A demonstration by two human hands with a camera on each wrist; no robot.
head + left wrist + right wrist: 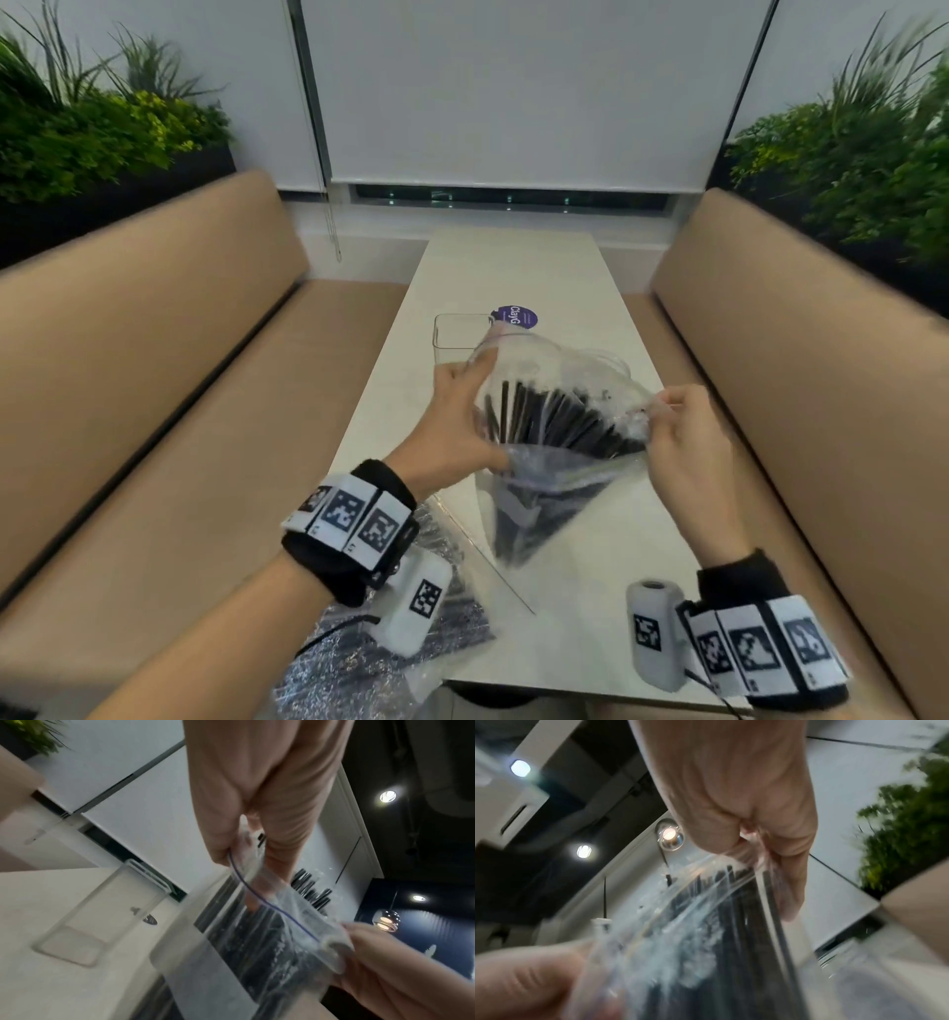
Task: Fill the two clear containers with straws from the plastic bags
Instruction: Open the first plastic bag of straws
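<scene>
Tabletop: bag (544, 462) of black straws (554, 416)

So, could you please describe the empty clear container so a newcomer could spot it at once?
Start at the long pale table between the tan benches. Past the bag of black straws held in both hands stands the clear container, beside a purple sticker. Unlike the bags, it is rigid, square-cornered and empty.

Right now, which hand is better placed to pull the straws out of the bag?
Probably the left hand: its fingers are already at the bag's open mouth beside the straws; the right hand pinches the far edge.
</scene>
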